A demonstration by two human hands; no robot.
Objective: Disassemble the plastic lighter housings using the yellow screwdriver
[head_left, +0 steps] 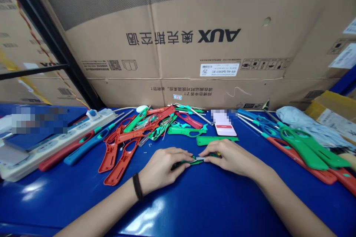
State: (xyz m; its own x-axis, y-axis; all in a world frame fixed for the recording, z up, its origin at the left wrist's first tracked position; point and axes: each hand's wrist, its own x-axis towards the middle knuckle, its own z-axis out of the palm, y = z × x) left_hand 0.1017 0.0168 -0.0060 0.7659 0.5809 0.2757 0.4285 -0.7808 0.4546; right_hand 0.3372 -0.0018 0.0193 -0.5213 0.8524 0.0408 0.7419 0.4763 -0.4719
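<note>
Over the middle of the blue table, my left hand (163, 166) is closed around a green lighter casing (196, 160), mostly hidden under the fingers. My right hand (229, 155) pinches the other end, where a small silver metal part (200, 158) shows between the two hands. A bit of yellow peeks out by the right fingers. Just beyond my right hand lies a green casing half (214, 140). Behind my left hand is a pile of loose red casing halves (139, 132), green pieces and small metal parts.
A white power strip (52, 142) runs along the left, with red and blue long-necked lighters (91, 142) beside it. A phone (224, 126) lies at the back. More lighters (306, 146) and a light-blue cloth (302, 122) are at right. A large cardboard box (172, 7) stands behind.
</note>
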